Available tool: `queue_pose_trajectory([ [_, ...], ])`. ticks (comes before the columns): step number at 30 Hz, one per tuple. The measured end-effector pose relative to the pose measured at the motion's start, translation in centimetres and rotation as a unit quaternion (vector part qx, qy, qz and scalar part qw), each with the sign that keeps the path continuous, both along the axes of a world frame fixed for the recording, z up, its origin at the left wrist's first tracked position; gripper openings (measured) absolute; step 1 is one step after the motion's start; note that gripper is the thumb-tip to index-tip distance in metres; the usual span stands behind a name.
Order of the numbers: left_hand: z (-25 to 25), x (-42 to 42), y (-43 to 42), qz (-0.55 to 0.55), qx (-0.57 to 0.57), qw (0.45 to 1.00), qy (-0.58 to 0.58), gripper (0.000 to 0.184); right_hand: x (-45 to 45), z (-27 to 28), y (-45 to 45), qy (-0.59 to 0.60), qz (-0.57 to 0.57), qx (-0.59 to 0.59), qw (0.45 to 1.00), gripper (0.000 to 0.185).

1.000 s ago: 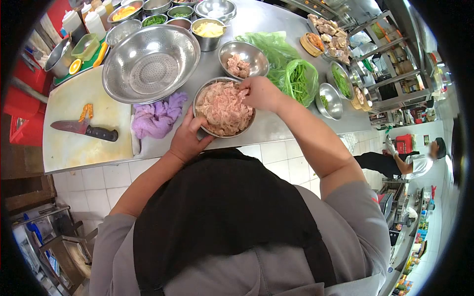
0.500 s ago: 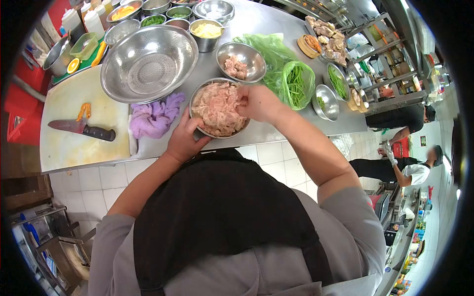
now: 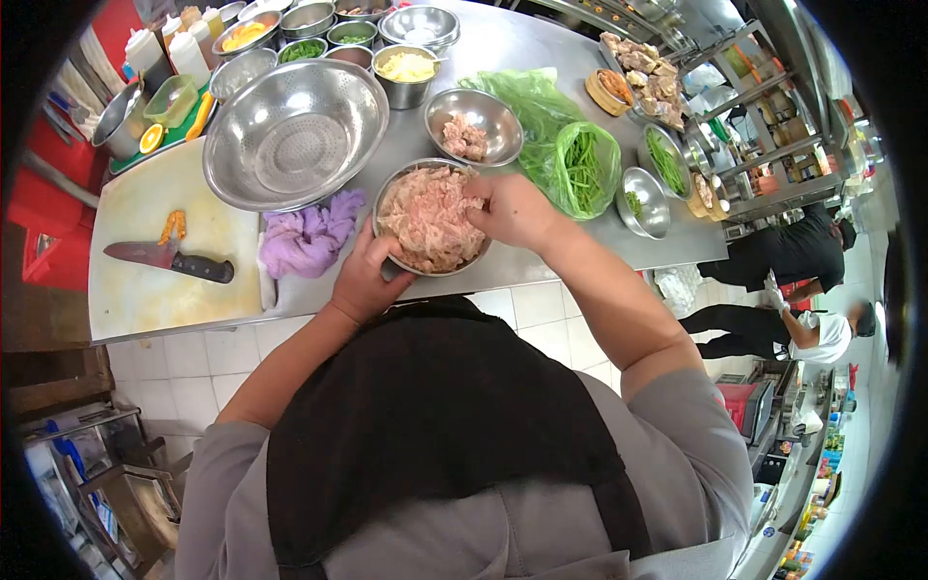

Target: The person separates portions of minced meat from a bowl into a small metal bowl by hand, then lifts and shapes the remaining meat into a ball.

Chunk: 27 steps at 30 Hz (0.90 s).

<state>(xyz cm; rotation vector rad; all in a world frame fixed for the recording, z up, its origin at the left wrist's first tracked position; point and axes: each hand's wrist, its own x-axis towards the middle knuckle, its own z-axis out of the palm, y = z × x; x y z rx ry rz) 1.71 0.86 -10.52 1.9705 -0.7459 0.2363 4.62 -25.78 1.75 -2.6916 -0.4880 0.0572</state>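
round silver steel bowl (image 3: 430,273) heaped with pale-pink meat (image 3: 422,215), near edge of grey steel tabletop (image 3: 522,39) | my left hand (image 3: 362,280) clasps bowl's left rim | my right hand (image 3: 515,208) bunched at meat's right side, can't tell if I'm pinching

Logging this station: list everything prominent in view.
Round steel bowl of pink meat: one, silver, centre
Rectangular cutting board: one, cream, left
Steel knife: one, black handle, on board
Crumpled cloth: one, purple, beside board
Perforated steel colander: one, silver, behind cloth
Plastic bag of stalks: one, green, right
Other metal bowls: several, silver, around
People: two, dark trousers, far right
Apron: one, black, worn
Left hand: one, bare, on bowl
Right hand: one, bare, at meat
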Motion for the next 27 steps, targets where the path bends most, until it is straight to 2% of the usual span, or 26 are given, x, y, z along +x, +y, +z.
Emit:
queue_pose_trajectory([
  [2, 0.1, 0.0, 0.0, -0.003, -0.001, 1.0, 0.01, 0.05, 0.0, 0.0, -0.3, 0.04, -0.029, 0.057, 0.997, 0.025],
  [5, -0.1, 0.2, 0.1, -0.009, 0.0, 1.0, 0.001, 0.05, 0.7, -1.9, -1.5, 0.162, -0.132, 0.274, 0.939, 0.025],
  [8, 0.1, 0.2, -0.1, -0.001, 0.005, 1.0, -0.014, 0.051, 1.5, -1.2, -2.4, 0.23, -0.14, 0.262, 0.927, 0.03],
  [12, 0.6, -0.1, -0.2, 0.005, 0.011, 1.0, -0.009, 0.052, 0.6, 0.7, -0.5, 0.074, -0.017, 0.152, 0.985, 0.036],
  [14, 1.0, -0.4, -0.2, 0.009, 0.012, 1.0, -0.006, 0.053, 0.8, 1.2, 0.3, 0.028, 0.044, 0.081, 0.995, 0.038],
  [17, 0.6, -0.4, -0.2, 0.011, 0.016, 1.0, 0.013, 0.052, 0.3, 0.3, 1.1, -0.121, 0.076, -0.002, 0.99, 0.038],
  [20, 0.3, -0.2, -0.2, 0.003, 0.009, 1.0, 0.013, 0.052, -0.6, 0.5, 1.1, -0.019, 0.011, 0.021, 1.0, 0.031],
  [23, 0.0, 0.0, 0.0, 0.001, 0.012, 1.0, 0.001, 0.051, -0.3, -2.8, -0.5, 0.109, -0.069, 0.286, 0.95, 0.016],
  [26, 0.0, -0.1, 0.2, 0.006, 0.028, 1.0, 0.011, 0.05, 0.0, 0.9, -1.2, 0.239, -0.18, 0.466, 0.833, 0.017],
  [27, 0.0, -0.1, 0.2, 0.009, 0.032, 0.999, 0.017, 0.05, 0.1, 1.7, -1.9, 0.255, -0.167, 0.497, 0.813, 0.015],
])
